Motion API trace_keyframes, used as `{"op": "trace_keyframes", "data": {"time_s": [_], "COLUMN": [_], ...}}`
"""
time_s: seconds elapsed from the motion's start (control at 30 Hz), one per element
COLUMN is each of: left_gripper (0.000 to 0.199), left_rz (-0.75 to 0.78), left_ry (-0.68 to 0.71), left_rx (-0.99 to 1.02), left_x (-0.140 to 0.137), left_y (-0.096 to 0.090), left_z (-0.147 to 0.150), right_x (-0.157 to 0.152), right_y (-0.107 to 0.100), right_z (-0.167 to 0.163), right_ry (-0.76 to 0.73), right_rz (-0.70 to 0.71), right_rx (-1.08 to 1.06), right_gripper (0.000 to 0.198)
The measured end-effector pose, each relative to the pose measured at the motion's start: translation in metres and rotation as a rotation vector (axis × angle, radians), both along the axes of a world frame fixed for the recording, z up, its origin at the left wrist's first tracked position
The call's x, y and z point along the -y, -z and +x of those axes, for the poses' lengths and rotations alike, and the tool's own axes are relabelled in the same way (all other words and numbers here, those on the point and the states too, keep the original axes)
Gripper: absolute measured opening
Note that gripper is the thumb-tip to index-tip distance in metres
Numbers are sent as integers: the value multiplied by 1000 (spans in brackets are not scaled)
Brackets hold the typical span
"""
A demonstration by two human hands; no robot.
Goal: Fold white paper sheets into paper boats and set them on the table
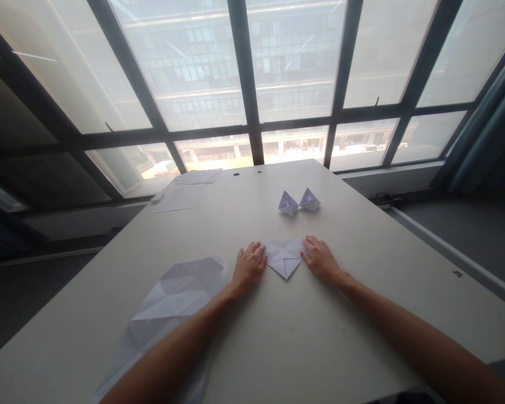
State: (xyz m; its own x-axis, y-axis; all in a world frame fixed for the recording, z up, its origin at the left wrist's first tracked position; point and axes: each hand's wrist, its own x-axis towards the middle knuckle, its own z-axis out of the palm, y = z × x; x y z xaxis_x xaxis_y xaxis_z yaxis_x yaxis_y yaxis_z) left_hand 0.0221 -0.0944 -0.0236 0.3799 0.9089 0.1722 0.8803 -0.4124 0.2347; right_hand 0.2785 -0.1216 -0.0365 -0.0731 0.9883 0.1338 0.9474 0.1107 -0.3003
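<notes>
A folded sheet of white paper [284,252] lies flat on the white table, its pointed end facing me and creases running across it. On its left corner rests my left hand [249,264], fingers stretched out and flat. My right hand [318,256] lies the same way over the right corner, fingers extended. Both hands press from above, and the paper's outer corners are hidden under the fingers. Beyond the hands stand two small folded paper boats [288,203] side by side, each with a raised peak.
A large creased paper sheet [168,306] lies at the left, partly beneath my left forearm. More paper sheets [179,198] are at the table's far left corner. The white table [362,336] reaches toward tall windows. A blue curtain [483,123] hangs at the right.
</notes>
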Motion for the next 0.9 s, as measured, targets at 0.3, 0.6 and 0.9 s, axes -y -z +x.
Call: {"op": "trace_keyframes", "data": {"time_s": [0.3,0.6,0.9], "left_gripper": [48,55,56], "left_rz": [12,12,11], "left_ry": [-21,4,2], "left_rx": [15,4,2], "left_x": [-2,-6,-5], "left_y": [-1,-3,-3], "left_z": [0,-4,-3], "right_x": [-3,-6,-4], "right_y": [-6,-7,-12], "right_z": [4,5,3], "right_ry": [-25,-14,-20], "right_rz": [72,64,67], "right_rx": [-30,-43,-45], "right_gripper": [54,56,55]}}
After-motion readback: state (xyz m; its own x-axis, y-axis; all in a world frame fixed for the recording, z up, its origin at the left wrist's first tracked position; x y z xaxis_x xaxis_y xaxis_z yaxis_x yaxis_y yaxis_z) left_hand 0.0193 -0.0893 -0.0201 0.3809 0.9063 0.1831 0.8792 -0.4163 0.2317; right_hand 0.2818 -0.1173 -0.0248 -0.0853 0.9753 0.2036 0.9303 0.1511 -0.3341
